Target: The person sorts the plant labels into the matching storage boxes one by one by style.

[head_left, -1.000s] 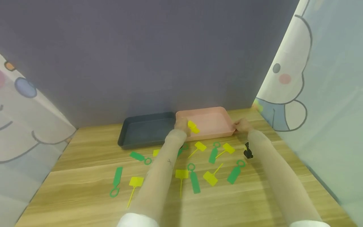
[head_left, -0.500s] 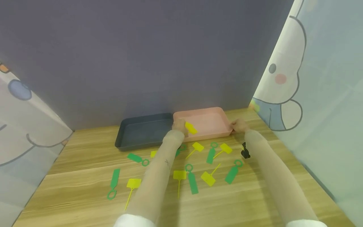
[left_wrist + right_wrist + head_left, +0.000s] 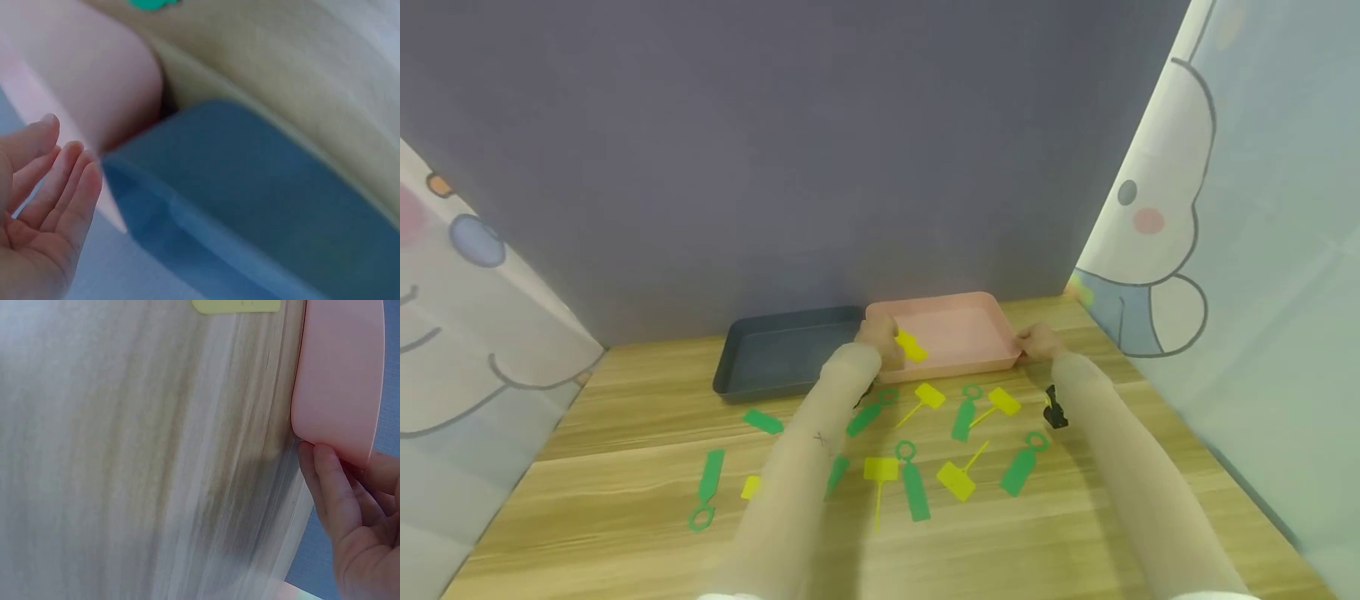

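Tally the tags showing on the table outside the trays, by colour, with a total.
Green tags: 7
Yellow tags: 5
Total: 12, including those partly hidden by the left arm

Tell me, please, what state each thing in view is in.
Pink tray: open side up, held at its right end.
Dark tray: open side up.
Green tags: loose, flat on the table, some partly hidden.
Yellow tags: likewise loose and flat.
Yellow piece: beside the left hand, shape unclear.
Left hand: relaxed.
Right hand: gripping the pink tray.
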Tool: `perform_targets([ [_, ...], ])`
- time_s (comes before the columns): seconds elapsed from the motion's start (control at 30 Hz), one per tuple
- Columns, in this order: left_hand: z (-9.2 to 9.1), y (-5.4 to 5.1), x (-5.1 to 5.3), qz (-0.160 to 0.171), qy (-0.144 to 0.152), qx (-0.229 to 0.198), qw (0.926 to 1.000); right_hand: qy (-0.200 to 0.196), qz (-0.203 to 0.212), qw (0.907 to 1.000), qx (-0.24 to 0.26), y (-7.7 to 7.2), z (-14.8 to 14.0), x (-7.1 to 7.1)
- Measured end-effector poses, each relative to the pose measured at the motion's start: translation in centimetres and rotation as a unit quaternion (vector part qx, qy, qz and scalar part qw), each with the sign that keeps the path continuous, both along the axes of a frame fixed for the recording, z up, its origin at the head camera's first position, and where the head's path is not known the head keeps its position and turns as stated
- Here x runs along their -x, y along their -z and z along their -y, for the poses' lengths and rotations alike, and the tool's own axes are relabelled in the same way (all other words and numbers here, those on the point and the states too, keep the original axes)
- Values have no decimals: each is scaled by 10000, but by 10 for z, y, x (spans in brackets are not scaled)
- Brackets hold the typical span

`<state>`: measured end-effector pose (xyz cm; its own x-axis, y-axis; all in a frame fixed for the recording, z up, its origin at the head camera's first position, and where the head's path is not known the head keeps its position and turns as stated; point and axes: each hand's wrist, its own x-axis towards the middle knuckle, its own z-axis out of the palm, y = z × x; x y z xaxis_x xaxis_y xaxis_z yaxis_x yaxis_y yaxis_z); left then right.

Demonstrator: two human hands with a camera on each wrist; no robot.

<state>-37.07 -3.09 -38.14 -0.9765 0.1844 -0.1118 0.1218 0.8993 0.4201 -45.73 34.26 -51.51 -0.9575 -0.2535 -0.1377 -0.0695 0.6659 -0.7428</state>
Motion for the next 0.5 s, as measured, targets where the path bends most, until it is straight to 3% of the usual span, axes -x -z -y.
perform_targets([
  [0.03,2,-3,1,19,39,-85,10000,-98,-139,9998,123,9,-7,9],
  [0.1,8,-10,3,26,206,-57,9998,-50,-153,9999,-34,14,-10,14],
  [0.23,22,-21,3,-103,581,6,9983,18,-441,9983,-387,15,-10,13],
  [0.33,34,-30,-2,-174,731,-10,9972,152,-411,9970,-643,6,-2,8],
  [0.5,52,-44,-12,-313,826,122,9960,201,-88,9988,-443,-20,11,-5],
])
